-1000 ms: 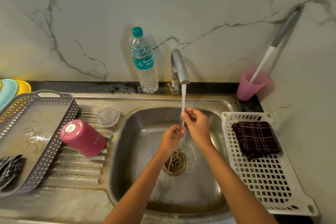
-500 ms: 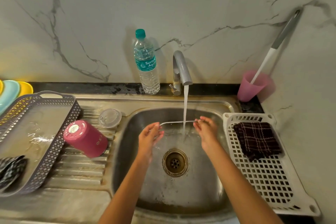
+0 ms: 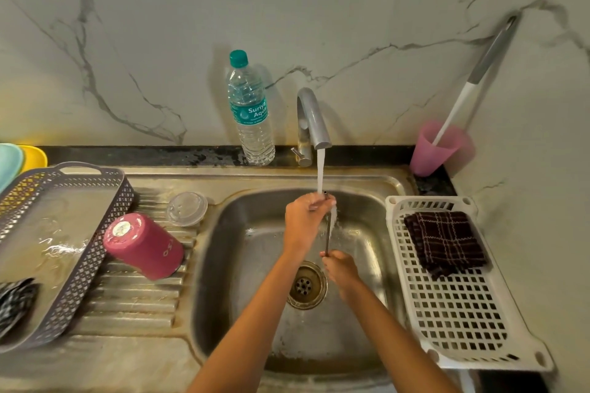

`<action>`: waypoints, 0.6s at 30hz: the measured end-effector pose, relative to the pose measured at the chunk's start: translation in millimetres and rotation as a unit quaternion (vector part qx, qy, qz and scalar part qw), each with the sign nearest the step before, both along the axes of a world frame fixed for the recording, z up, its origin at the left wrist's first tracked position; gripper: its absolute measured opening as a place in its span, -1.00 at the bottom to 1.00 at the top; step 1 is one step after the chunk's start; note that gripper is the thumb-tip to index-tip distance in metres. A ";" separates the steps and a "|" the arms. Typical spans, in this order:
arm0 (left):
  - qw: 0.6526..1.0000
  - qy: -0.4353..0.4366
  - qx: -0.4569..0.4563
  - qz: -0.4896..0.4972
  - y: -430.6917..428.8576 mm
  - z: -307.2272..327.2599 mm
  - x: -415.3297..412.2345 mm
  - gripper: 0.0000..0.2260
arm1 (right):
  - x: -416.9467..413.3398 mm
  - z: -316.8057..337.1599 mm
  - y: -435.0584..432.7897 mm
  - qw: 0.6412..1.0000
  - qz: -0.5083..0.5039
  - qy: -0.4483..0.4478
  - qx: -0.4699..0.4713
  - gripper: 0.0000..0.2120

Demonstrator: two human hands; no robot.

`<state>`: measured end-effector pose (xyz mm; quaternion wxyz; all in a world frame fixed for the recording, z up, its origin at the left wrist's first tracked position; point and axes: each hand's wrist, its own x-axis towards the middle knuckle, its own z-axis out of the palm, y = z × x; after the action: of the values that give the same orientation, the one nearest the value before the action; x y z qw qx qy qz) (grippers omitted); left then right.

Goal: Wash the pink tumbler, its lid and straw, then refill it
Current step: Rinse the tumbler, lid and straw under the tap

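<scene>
I hold the thin metal straw (image 3: 327, 234) upright under the running tap (image 3: 314, 120), over the sink basin (image 3: 242, 265). My left hand (image 3: 305, 217) is closed around the straw's top end, right where the water stream lands. My right hand (image 3: 340, 268) pinches its bottom end, just above the drain (image 3: 306, 284). The pink tumbler (image 3: 143, 246) stands upside down on the ribbed drainboard to the left. Its clear lid (image 3: 186, 209) lies flat behind it, near the basin's corner.
A water bottle (image 3: 250, 112) stands left of the tap. A grey basket (image 3: 79, 252) with water sits far left. A white rack (image 3: 459, 306) holding a dark cloth (image 3: 445, 242) is on the right; a pink cup (image 3: 435, 148) with a brush stands behind it.
The straw went from upright to lying level between my hands under the stream, and is now upright again. My left hand rose to the top end; my right hand dropped to the bottom end.
</scene>
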<state>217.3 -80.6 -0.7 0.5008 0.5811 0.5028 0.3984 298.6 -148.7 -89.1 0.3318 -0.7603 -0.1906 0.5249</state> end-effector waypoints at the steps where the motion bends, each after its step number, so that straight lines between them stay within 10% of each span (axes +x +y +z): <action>1: 1.000 0.003 0.001 0.004 0.0 -0.6 -1.4 -0.88 | 0.2 2.5 -0.9 1.000 0.016 -0.019 0.009 -0.84; 18: 0.999 0.020 0.025 0.011 -1.1 0.9 -8.7 -0.89 | -7.7 17.3 -2.0 0.989 0.077 -0.092 0.091 -0.88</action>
<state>208.6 -81.7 0.2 0.4710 0.5959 0.5091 0.4049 290.9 -150.8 -71.8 0.3392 -0.7548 -0.3255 0.4574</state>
